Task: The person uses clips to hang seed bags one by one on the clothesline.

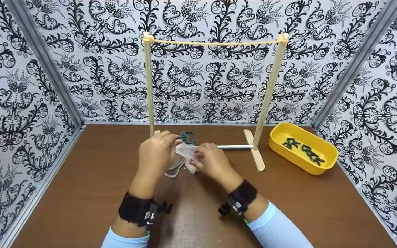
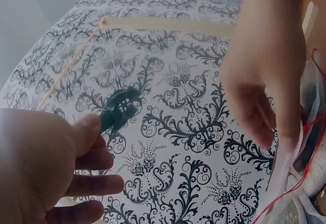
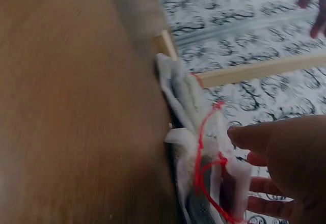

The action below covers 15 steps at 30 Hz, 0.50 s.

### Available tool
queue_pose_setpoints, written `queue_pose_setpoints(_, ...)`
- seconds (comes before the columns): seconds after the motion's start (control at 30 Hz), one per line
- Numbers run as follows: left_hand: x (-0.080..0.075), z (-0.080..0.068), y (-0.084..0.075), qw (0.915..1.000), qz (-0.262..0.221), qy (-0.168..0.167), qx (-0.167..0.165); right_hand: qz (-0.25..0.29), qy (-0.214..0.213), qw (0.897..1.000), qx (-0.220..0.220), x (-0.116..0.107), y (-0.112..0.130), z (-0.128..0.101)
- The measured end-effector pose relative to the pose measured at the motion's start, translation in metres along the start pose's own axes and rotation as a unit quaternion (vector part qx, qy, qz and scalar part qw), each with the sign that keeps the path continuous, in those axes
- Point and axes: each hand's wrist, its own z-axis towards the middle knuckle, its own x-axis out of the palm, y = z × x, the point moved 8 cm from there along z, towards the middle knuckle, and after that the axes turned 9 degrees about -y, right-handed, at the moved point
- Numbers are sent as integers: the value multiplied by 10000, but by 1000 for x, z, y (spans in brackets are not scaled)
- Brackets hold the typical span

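Observation:
My left hand (image 1: 172, 140) pinches a dark green clip (image 1: 187, 137) between thumb and fingers just above the table; in the left wrist view the clip (image 2: 119, 110) sticks up from my left hand (image 2: 89, 132). My right hand (image 1: 198, 157) pinches a small white cloth pouch (image 1: 187, 151) with a red string, right beside the clip. In the right wrist view the pouch (image 3: 196, 132) hangs against the table edge by my right hand (image 3: 244, 142). Behind both hands stands a wooden drying rack (image 1: 269, 89) with a tan cord (image 1: 215, 43) across its top.
A yellow tray (image 1: 281, 132) with several dark clips sits at the right rear of the brown table (image 1: 81, 193). The rack's flat foot (image 1: 258, 156) lies between the hands and the tray. Patterned walls close in the left, back and right sides.

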Motion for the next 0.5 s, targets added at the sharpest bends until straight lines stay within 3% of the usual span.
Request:
queue_pose_setpoints(0.13,0,-1,2,9999,31,8,-101,-585,4,9975,-404,9,10,8)
queue_pose_setpoints(0.3,2,-2,0,9999,46,20,-93,-1420,60,9867,-784,23,15,15)
queue_pose_setpoints(0.4,3,-3,-1,10000,24,-2,-78,-1472,-228,9845,-923,19,16,17)
queue_pose_setpoints(0.5,4,-4,-3,10000,-26,29,-77,-1157,-402,9888,-857,7,12,20)
